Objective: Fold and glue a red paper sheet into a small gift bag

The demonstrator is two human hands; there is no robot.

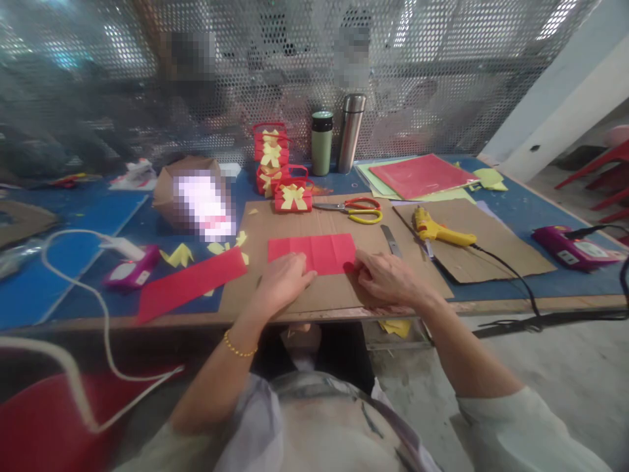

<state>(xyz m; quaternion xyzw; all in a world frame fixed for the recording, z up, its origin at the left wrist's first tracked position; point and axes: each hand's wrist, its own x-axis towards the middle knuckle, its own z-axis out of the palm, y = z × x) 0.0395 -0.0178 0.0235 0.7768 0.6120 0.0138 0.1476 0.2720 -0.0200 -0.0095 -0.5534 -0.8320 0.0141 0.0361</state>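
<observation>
The red creased sheet (322,254) is lying flat on the cardboard mat (339,298), near the front edge of the blue surface (525,196). The left hand (287,280) is resting on its near left part with the fingers bent, and the right hand (386,276) is touching its near right corner with the fingers curled; whether either is pinching the paper, I cannot tell.

As for progress, the sheet is already showing several creases running across its short way, so some folding seems done. It is lying opened out, carrying no yellow bow and no handle, so it is looking far less complete than the small red boxes (293,196) beyond it, at least 4 of which are wearing yellow bows. Any glue on it is not showing.

The sheet is stretching left to right, its long axis running roughly along the front edge, the right end lying very slightly farther from the person. Its 2 short ends are facing left and right.

To its left, a red strip (191,285) is slanting away toward the right. Scissors (339,207) are lying beyond the sheet, while a grey blade (391,240) and a yellow glue gun (445,235) are lying to its right.
</observation>
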